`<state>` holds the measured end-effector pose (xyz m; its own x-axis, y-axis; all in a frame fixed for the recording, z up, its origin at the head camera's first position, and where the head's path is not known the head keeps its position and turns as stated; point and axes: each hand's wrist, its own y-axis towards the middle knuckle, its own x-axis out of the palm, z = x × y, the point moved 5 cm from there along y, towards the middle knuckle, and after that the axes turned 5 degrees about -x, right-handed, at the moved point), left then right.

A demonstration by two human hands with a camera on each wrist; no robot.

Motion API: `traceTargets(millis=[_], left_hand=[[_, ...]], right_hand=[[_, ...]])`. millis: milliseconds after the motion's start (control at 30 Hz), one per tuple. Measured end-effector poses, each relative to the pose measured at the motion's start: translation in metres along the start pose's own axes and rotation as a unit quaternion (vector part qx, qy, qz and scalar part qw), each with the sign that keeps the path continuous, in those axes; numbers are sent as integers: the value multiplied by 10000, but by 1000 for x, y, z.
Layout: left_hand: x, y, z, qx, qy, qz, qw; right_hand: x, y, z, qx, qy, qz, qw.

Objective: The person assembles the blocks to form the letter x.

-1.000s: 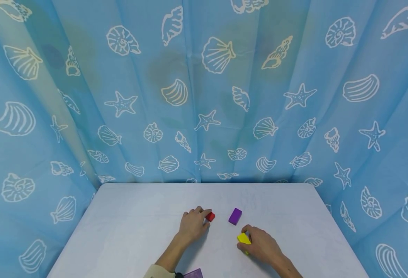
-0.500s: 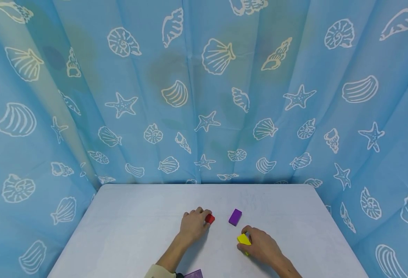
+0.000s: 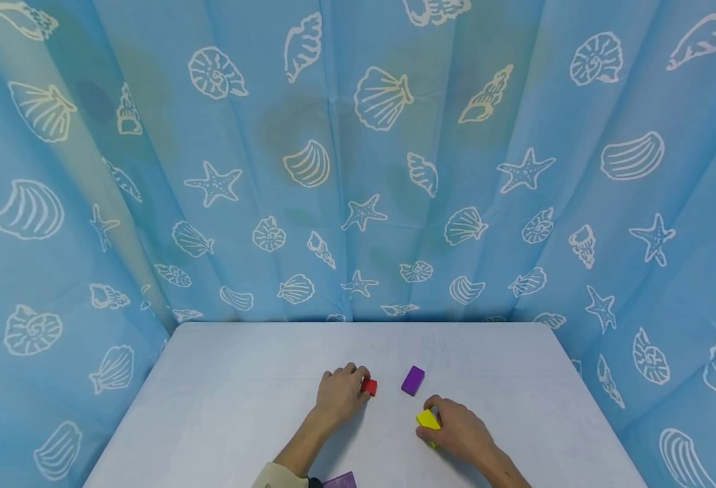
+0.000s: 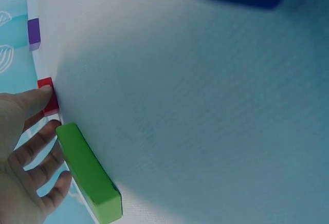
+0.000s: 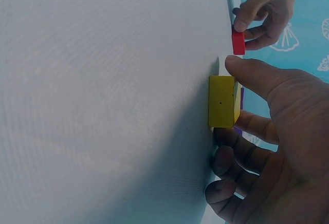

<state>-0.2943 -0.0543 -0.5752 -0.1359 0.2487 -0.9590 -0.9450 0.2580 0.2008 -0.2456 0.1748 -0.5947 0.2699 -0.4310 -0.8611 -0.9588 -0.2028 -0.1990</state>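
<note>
The left hand [image 3: 341, 393] pinches the red block [image 3: 369, 387] between thumb and finger, a grip that suits so small a piece. The right hand [image 3: 463, 428] holds the yellow block [image 3: 428, 419], thumb opposite fingers, probably to steady it low over the table [image 3: 242, 407]. Just beside the left hand lies the green block [image 4: 85, 170]. Farther out, the purple block [image 3: 413, 381] lies between the hands. Whether the cut-off purple slab [image 3: 341, 480] is a container, I cannot tell.

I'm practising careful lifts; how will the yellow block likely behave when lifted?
The yellow block is probably stiff: its edges look straight. Its flat faces make rolling unlikely. It looks smaller than the right hand, so likely easy to lift.
</note>
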Motion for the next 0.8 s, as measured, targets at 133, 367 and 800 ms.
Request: traceTargets(millis=[133, 367, 800], left_hand=[[0, 0, 0, 20, -3, -12, 10000], [-2, 0, 2, 83, 48, -9, 10000], [0, -1, 1, 110, 81, -99, 9999]], right_hand=[[0, 0, 0, 25, -6, 6, 10000], [1, 0, 1, 126, 25, -79, 9999], [-1, -1, 1, 327, 41, -56, 9994]])
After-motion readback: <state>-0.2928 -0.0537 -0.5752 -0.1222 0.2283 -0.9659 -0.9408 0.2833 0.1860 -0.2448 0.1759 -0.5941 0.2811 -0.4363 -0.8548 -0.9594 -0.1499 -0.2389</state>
